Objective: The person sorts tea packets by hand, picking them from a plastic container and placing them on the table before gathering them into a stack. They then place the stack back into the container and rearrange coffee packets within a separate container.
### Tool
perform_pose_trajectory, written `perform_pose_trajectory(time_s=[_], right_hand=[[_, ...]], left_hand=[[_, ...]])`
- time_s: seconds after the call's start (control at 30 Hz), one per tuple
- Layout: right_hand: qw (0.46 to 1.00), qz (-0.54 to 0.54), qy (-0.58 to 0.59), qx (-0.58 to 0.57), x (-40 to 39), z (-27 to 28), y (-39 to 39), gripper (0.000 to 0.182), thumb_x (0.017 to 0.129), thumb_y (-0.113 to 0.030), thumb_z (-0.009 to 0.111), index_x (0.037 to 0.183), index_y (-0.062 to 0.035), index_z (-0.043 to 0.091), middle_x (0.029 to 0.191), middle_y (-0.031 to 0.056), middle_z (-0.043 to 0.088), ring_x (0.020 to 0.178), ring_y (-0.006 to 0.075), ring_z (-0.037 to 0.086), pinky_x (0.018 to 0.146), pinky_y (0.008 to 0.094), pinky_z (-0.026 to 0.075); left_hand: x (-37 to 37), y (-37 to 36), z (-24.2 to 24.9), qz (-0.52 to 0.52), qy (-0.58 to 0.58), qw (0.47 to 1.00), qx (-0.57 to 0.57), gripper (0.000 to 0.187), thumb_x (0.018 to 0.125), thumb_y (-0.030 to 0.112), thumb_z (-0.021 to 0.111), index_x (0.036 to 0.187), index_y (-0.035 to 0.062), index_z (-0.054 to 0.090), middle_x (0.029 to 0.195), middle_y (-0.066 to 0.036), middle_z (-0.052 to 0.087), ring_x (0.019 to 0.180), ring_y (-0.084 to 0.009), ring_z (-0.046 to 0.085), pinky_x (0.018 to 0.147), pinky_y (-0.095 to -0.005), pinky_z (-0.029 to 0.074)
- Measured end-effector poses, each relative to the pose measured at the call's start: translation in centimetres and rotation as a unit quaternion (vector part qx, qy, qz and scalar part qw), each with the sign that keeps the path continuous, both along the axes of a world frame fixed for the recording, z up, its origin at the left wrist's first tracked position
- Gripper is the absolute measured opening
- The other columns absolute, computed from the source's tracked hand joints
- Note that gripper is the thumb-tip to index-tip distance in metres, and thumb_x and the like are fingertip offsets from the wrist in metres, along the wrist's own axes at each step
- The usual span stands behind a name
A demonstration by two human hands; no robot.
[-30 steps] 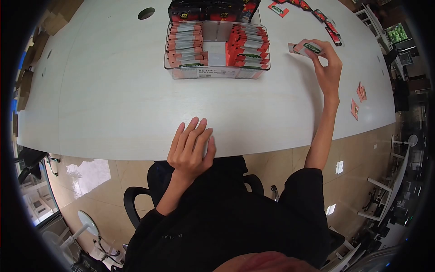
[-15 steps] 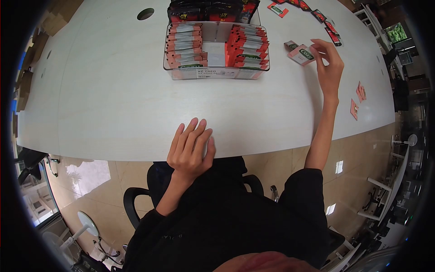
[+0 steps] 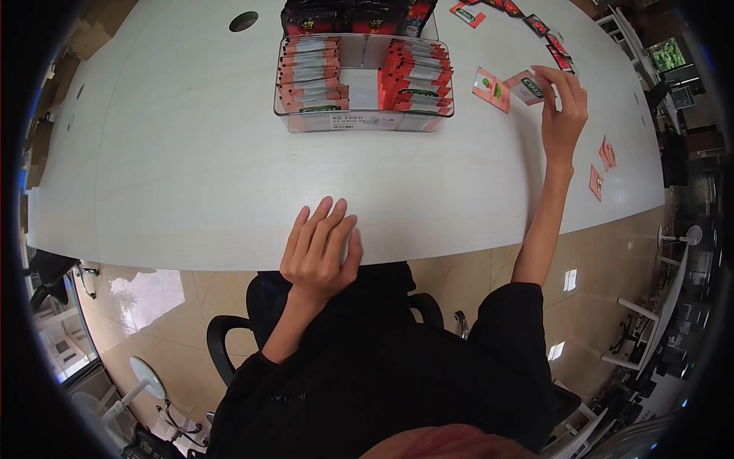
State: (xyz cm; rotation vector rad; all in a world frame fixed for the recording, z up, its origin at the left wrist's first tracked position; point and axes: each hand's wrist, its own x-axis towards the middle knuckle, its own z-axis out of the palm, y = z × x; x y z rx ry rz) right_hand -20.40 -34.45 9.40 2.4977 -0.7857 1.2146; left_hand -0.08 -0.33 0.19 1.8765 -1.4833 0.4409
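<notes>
My right hand point(image 3: 564, 107) pinches the edge of a pink and white tea sachet point(image 3: 527, 89) with a green Cozy label, at the right side of the table. Just left of it a second pink sachet point(image 3: 492, 89) shows its printed face, its edge close against the held one. My left hand point(image 3: 319, 245) rests at the table's front edge, palm down, fingers spread, holding nothing. Beyond it stands a clear plastic bin point(image 3: 365, 121) with a row of pale pink sachets point(image 3: 310, 73) on the left and a row of red sachets point(image 3: 417, 76) on the right.
Black coffee bags point(image 3: 348, 19) stand behind the bin. Several red and black sachets point(image 3: 537, 27) lie in a curve at the far right, near another red sachet point(image 3: 467, 14). More pink sachets point(image 3: 596, 182) lie near the right edge. A round hole point(image 3: 244, 21) is at the back left.
My right hand has shifted slightly right with its sachet, and the second sachet, mostly covered before, now shows its face beside it. My left hand stays in place.
</notes>
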Motion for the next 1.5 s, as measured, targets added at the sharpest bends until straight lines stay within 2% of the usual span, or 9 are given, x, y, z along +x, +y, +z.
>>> perform_pose_trajectory(time_s=[0.37, 0.63, 0.73, 0.83, 0.9, 1.0, 1.13, 1.3, 1.5], right_hand=[[0.951, 0.055, -0.097, 0.288, 1.1, -0.3, 1.0, 0.025, 0.092, -0.009, 0.075, 0.117, -0.0123, 0.073, 0.114, 0.0026, 0.073, 0.076, 0.0133, 0.066, 0.08, 0.0321, 0.052], [0.968, 0.017, 0.124, 0.219, 0.2, -2.0, 0.5, 0.048, 0.095, -0.024, 0.075, 0.139, -0.0116, 0.062, 0.133, 0.0083, 0.068, 0.129, 0.0303, 0.06, 0.106, 0.0414, 0.048], [0.964, -0.025, 0.037, 0.264, -3.0, -2.2, -3.0, 0.051, 0.097, -0.03, 0.072, 0.144, -0.0149, 0.059, 0.146, 0.0106, 0.061, 0.134, 0.0297, 0.057, 0.111, 0.0404, 0.045], [0.957, -0.161, -0.026, 0.239, -13.0, -4.4, -7.9, 0.051, 0.1, -0.036, 0.068, 0.145, -0.0142, 0.059, 0.148, 0.0154, 0.059, 0.14, 0.0301, 0.052, 0.115, 0.044, 0.041], [0.867, -0.447, -0.038, 0.215, -19.9, -6.8, -9.8, 0.067, 0.101, -0.042, 0.063, 0.148, 0.0041, 0.048, 0.141, 0.0363, 0.05, 0.121, 0.0522, 0.059, 0.097, 0.0611, 0.054], [0.695, -0.644, 0.072, 0.311, -17.1, -8.2, -8.9, 0.05, 0.103, -0.04, 0.061, 0.146, -0.0163, 0.056, 0.138, 0.0196, 0.065, 0.127, 0.0361, 0.062, 0.11, 0.0477, 0.045], [0.925, -0.307, 0.083, 0.209, -13.3, -10.3, -10.3, 0.047, 0.103, -0.041, 0.06, 0.141, -0.0133, 0.06, 0.133, 0.0202, 0.066, 0.121, 0.0358, 0.066, 0.103, 0.0458, 0.049], [0.955, 0.07, 0.018, 0.289, -2.7, -5.4, -3.2, 0.032, 0.103, -0.006, 0.06, 0.134, -0.0096, 0.064, 0.131, 0.0148, 0.067, 0.116, 0.0299, 0.068, 0.096, 0.0366, 0.055], [0.98, 0.025, -0.021, 0.195, -2.0, -4.9, -3.1, 0.037, 0.098, 0.01, 0.054, 0.128, -0.0085, 0.066, 0.113, 0.0138, 0.071, 0.103, 0.028, 0.071, 0.088, 0.0363, 0.058]], left_hand=[[-0.1, -0.1, 0.1, 0.002, 0.002, 1.0, -0.001, 0.014, 0.081, 0.012, 0.071, 0.093, 0.0092, 0.079, 0.105, -0.005, 0.079, 0.11, -0.0247, 0.074, 0.102, -0.0432, 0.056], [-0.2, 0.0, 0.1, -0.007, 0.01, 1.0, -0.004, 0.016, 0.082, 0.008, 0.069, 0.096, 0.0075, 0.077, 0.104, -0.008, 0.079, 0.109, -0.0278, 0.075, 0.101, -0.0448, 0.055], [-0.1, 0.0, 0.0, -0.001, 0.0, 1.0, 0.0, 0.013, 0.083, 0.012, 0.071, 0.094, 0.0091, 0.078, 0.106, -0.006, 0.079, 0.11, -0.0248, 0.074, 0.102, -0.0425, 0.055], [-0.1, -0.1, 0.1, -0.003, 0.004, 1.0, -0.004, 0.013, 0.083, 0.012, 0.071, 0.094, 0.0087, 0.078, 0.106, -0.006, 0.079, 0.11, -0.025, 0.074, 0.102, -0.0427, 0.055], [0.0, -0.1, 0.1, -0.008, 0.008, 1.0, -0.003, 0.013, 0.084, 0.011, 0.071, 0.094, 0.0085, 0.078, 0.106, -0.006, 0.079, 0.11, -0.0252, 0.074, 0.102, -0.0428, 0.055], [-0.1, -0.2, 0.1, -0.024, 0.022, 0.999, -0.009, 0.015, 0.083, 0.007, 0.069, 0.097, 0.0078, 0.077, 0.106, -0.008, 0.079, 0.109, -0.0282, 0.074, 0.102, -0.0454, 0.055], [0.2, -0.3, -0.3, -0.021, 0.01, 1.0, -0.013, 0.015, 0.084, 0.006, 0.07, 0.097, 0.0075, 0.077, 0.107, -0.007, 0.079, 0.11, -0.0275, 0.074, 0.102, -0.0458, 0.054], [0.2, 0.1, 0.1, -0.018, 0.003, 1.0, -0.004, 0.013, 0.084, 0.011, 0.072, 0.095, 0.0086, 0.078, 0.107, -0.007, 0.078, 0.11, -0.0263, 0.074, 0.103, -0.0434, 0.054], [-0.2, 0.0, 0.2, -0.01, 0.009, 1.0, -0.006, 0.015, 0.083, 0.01, 0.071, 0.096, 0.008, 0.077, 0.107, -0.008, 0.078, 0.11, -0.0275, 0.074, 0.103, -0.0448, 0.054]])
